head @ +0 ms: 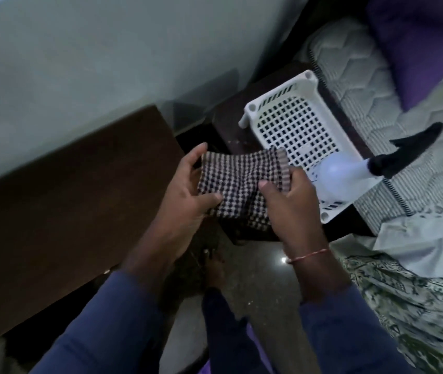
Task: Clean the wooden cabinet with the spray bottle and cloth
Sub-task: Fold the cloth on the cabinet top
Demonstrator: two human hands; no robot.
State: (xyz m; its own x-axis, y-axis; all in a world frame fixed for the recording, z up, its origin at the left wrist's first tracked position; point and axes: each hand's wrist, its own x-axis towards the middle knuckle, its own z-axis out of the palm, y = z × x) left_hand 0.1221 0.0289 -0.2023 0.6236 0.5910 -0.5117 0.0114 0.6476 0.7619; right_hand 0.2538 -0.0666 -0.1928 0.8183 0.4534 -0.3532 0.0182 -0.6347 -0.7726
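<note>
Cloth [238,182]: checked, held up in both hands just in front of the white basket [293,125].
Left hand [185,190]: fingers curled round the cloth's left edge, thumb on top.
Right hand [288,195]: fingers pinching the cloth's right edge.
Spray bottle [336,179]: lying at the near end of the basket, black nozzle [406,155] pointing towards the bed; nobody holds it.
Cabinet [231,125]: the dark wood under the basket.
Progress: early, I judge; the cloth is being readied, while spraying and wiping remain to be done.
</note>
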